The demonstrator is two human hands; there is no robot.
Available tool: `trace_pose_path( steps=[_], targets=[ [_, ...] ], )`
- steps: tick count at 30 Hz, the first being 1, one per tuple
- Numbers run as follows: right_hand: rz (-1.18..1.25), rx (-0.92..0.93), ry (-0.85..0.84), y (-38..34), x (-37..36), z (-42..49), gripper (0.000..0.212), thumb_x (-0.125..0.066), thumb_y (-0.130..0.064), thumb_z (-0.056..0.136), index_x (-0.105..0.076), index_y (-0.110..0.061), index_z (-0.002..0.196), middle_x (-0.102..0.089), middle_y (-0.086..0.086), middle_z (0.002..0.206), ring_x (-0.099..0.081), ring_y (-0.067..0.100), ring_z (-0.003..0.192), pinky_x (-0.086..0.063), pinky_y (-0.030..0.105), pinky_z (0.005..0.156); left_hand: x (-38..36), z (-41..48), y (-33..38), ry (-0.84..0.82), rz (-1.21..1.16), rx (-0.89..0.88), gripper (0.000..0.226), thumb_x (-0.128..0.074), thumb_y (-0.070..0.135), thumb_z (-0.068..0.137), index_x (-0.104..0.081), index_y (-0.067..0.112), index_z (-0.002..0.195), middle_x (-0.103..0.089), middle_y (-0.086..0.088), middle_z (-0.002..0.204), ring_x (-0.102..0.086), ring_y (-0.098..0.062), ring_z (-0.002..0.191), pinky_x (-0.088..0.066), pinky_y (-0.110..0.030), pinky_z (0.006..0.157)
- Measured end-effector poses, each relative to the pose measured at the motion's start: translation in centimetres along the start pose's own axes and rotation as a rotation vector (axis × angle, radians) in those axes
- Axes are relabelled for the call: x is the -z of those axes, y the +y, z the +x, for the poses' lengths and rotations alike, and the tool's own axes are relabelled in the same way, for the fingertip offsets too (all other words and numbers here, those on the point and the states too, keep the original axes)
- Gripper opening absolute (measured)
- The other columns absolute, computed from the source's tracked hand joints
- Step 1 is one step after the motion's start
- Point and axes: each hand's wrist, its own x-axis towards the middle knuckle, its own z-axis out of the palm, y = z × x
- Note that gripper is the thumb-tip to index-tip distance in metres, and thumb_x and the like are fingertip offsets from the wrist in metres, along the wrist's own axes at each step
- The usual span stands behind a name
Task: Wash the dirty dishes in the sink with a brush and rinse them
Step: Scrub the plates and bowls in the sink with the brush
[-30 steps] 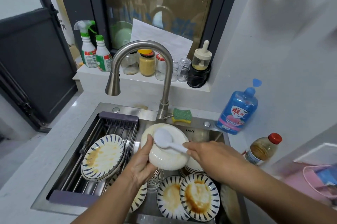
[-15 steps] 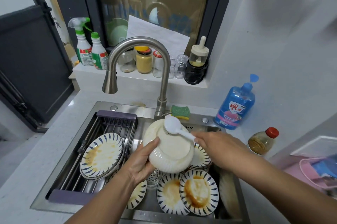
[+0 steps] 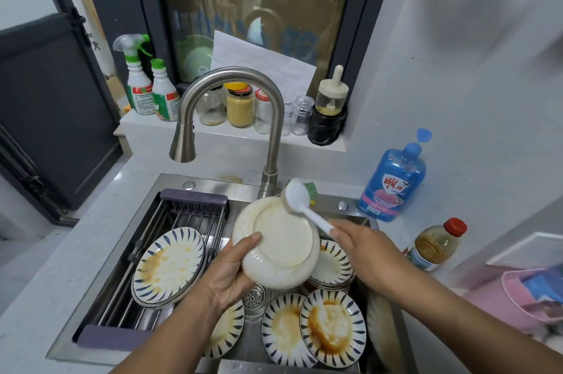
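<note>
Steel sink (image 3: 210,182) set in the pale counter (image 3: 45,276). Drain rack (image 3: 185,215) spans its left half and carries one blue-rimmed plate (image 3: 169,264) smeared brown. More sauce-stained plates (image 3: 333,325) lie on the sink floor, some overlapping. White ribbed bowl (image 3: 280,248) is held over the drain, tilted with its underside to the camera; it has brown streaks along the foot ring and upper rim. Left grip (image 3: 234,273) holds the bowl's lower left edge, thumb on the base. Right grip (image 3: 368,251) is wrapped round the handle of the white brush (image 3: 297,195), whose head touches the bowl's top edge.
</note>
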Motion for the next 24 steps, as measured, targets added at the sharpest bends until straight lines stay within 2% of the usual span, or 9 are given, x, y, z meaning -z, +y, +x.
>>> trace_pose_path(
  steps=[4,7,10,12,14,16,18,22,24],
  targets=[
    [0.360,-0.177,0.075,0.1,-0.1,0.3,0.040,-0.067,-0.062,0.087,-0.061,-0.033,0.115,-0.069,-0.006,0.085,-0.064,0.011,0.064,-0.046,0.022,0.052,-0.2,-0.5,0.5,-0.010,-0.101,0.013,0.076,-0.079,0.003,0.072,-0.049,-0.002,0.141,-0.061,-0.028,0.135,-0.064,-0.042,0.119,-0.053,-0.062,0.095],
    [0.632,-0.193,0.003,-0.5,-1.5,1.0,0.049,-0.084,-0.047,0.077,-0.063,-0.022,0.112,-0.068,0.002,0.081,-0.052,0.012,0.049,-0.046,0.027,0.044,-0.6,-1.1,0.0,-0.083,-0.124,0.050,0.098,-0.092,-0.001,0.054,-0.047,-0.002,0.141,-0.058,-0.031,0.138,-0.062,-0.044,0.121,-0.055,-0.058,0.093],
    [0.680,-0.158,-0.027,-0.5,-1.7,1.5,0.049,-0.089,-0.033,0.074,-0.063,-0.024,0.115,-0.073,0.004,0.082,-0.054,0.012,0.048,-0.045,0.027,0.042,-1.0,-1.7,0.2,-0.173,0.005,0.073,0.094,-0.093,0.002,0.059,-0.049,-0.004,0.142,-0.056,-0.031,0.140,-0.059,-0.043,0.126,-0.056,-0.052,0.093],
    [0.635,-0.092,-0.073,-0.2,-0.8,1.8,0.053,-0.090,-0.029,0.074,-0.062,-0.026,0.119,-0.073,0.001,0.082,-0.059,0.011,0.051,-0.049,0.028,0.044,-0.9,-1.9,1.8,-0.197,0.187,0.046,0.081,-0.090,0.004,0.067,-0.054,0.000,0.139,-0.057,-0.031,0.139,-0.059,-0.044,0.126,-0.058,-0.051,0.091],
    [0.525,0.008,-0.143,0.0,0.7,2.3,0.061,-0.092,-0.027,0.072,-0.061,-0.028,0.125,-0.076,-0.004,0.093,-0.072,0.010,0.071,-0.061,0.031,0.066,-1.3,-1.8,4.4,-0.178,0.471,0.051,0.063,-0.083,0.000,0.075,-0.060,0.006,0.134,-0.062,-0.028,0.132,-0.062,-0.045,0.121,-0.059,-0.057,0.088],
    [0.350,0.116,-0.217,-0.7,2.1,2.8,0.067,-0.093,-0.031,0.069,-0.060,-0.036,0.128,-0.076,-0.008,0.103,-0.073,0.010,0.092,-0.061,0.038,0.085,-3.1,-1.4,6.7,-0.255,0.884,0.089,0.060,-0.081,-0.001,0.079,-0.057,0.007,0.134,-0.066,-0.023,0.127,-0.065,-0.043,0.117,-0.054,-0.063,0.095],
    [0.133,0.205,-0.259,-2.1,2.6,3.3,0.068,-0.091,-0.034,0.068,-0.059,-0.044,0.128,-0.073,-0.013,0.104,-0.070,0.007,0.095,-0.060,0.036,0.086,-5.5,-0.9,7.5,-0.365,1.186,0.131,0.058,-0.082,0.002,0.079,-0.060,0.011,0.132,-0.071,-0.014,0.124,-0.068,-0.034,0.115,-0.054,-0.054,0.099],
    [-0.156,0.302,-0.143,-3.5,3.5,3.6,0.071,-0.081,-0.046,0.080,-0.045,-0.057,0.140,-0.060,-0.017,0.111,-0.059,0.009,0.102,-0.050,0.033,0.089,-6.4,-0.1,6.3,-0.303,1.281,0.062,0.055,-0.082,-0.003,0.075,-0.064,0.012,0.125,-0.074,-0.010,0.117,-0.071,-0.027,0.111,-0.057,-0.047,0.097],
    [-0.274,0.343,-0.053,-2.9,5.1,3.3,0.057,-0.057,-0.065,0.091,-0.034,-0.063,0.144,-0.056,-0.012,0.113,-0.056,0.013,0.104,-0.048,0.035,0.087,-4.6,0.1,6.1,-0.153,1.203,-0.028,0.055,-0.082,-0.006,0.073,-0.065,0.011,0.123,-0.075,-0.010,0.114,-0.071,-0.027,0.108,-0.057,-0.048,0.097]
  ],
)
